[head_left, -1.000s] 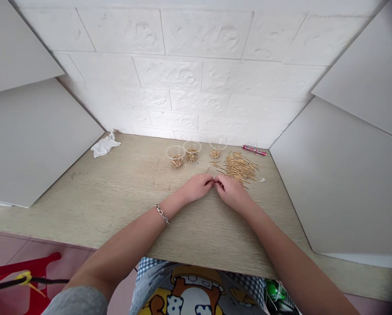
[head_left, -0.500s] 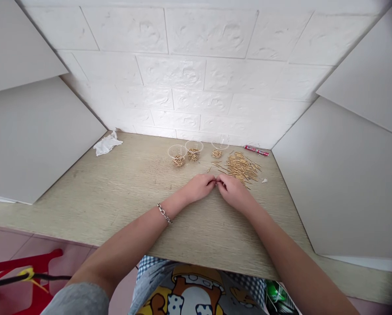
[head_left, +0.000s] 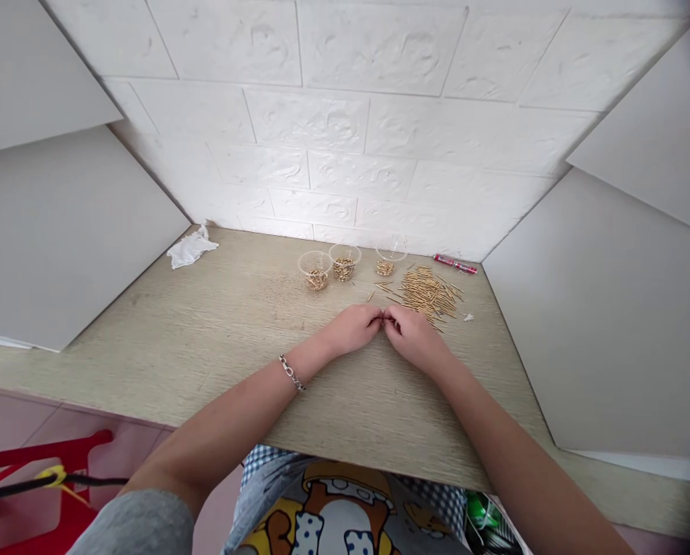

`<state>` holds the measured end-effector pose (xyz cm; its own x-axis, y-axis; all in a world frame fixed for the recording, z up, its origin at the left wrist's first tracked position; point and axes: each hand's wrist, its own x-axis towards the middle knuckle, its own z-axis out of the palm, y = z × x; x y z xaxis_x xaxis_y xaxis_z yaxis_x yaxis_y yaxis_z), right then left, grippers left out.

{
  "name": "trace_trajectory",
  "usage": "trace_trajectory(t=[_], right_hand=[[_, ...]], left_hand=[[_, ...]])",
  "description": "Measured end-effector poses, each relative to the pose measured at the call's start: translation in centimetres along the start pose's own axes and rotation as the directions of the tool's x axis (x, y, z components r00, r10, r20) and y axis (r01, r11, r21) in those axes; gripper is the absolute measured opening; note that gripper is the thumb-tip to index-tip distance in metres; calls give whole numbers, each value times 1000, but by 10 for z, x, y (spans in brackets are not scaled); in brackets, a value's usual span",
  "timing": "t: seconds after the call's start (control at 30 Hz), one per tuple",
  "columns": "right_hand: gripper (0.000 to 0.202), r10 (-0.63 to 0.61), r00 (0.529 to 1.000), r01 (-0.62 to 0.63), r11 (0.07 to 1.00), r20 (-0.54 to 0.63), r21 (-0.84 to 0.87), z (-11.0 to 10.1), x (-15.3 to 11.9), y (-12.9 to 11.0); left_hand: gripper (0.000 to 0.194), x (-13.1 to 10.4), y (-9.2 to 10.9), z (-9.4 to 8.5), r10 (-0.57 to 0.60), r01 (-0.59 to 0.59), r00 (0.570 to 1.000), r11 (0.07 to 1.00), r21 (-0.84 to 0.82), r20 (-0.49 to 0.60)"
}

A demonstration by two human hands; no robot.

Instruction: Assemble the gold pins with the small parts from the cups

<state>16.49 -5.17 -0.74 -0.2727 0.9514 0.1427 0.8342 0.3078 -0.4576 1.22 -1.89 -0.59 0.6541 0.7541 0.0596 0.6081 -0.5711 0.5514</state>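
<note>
My left hand point(head_left: 356, 327) and my right hand point(head_left: 411, 331) meet fingertip to fingertip over the table, both closed in a pinch. Whatever they hold between them is too small and hidden to make out. Just behind my right hand lies a pile of thin gold-coloured sticks point(head_left: 429, 291), with a few loose ones at its left. Beyond my hands stand three clear plastic cups: the left cup point(head_left: 315, 271) and the middle cup point(head_left: 344, 264) side by side, the right cup point(head_left: 385, 267) apart from them. Each has small gold-coloured pieces at its bottom.
Crumpled white tissue point(head_left: 190, 248) lies at the table's back left. A red wrapped tube point(head_left: 455, 264) is at the back right, and a small white scrap point(head_left: 468, 317) rests right of the pile. Grey panels point(head_left: 67, 239) flank both sides; a white brick-patterned wall point(head_left: 333, 119) stands behind.
The view has shifted slightly, so the table's contents sit a little higher and further right in the picture. My hands remain pinched together in nearly the same pose.
</note>
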Motion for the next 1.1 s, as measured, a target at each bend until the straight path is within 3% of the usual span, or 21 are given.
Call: trace_trajectory(t=[0.3, 0.7, 0.93, 1.1], right_hand=[[13, 14, 1000, -14, 1000, 2, 4, 0, 0, -1], [13, 101, 994, -98, 993, -40, 68, 1, 0, -1], [16, 72, 996, -70, 996, -51, 48, 3, 1, 1], [18, 82, 996, -79, 995, -40, 53, 3, 1, 0]], left_hand=[[23, 0, -1, -1, -11, 11, 1000, 1000, -20, -4], [23, 3, -8, 0, -92, 89, 996, 958, -273, 2], [29, 6, -11, 5, -142, 120, 990, 861, -494, -7], [31, 5, -10, 4, -142, 130, 990, 825, -551, 22]])
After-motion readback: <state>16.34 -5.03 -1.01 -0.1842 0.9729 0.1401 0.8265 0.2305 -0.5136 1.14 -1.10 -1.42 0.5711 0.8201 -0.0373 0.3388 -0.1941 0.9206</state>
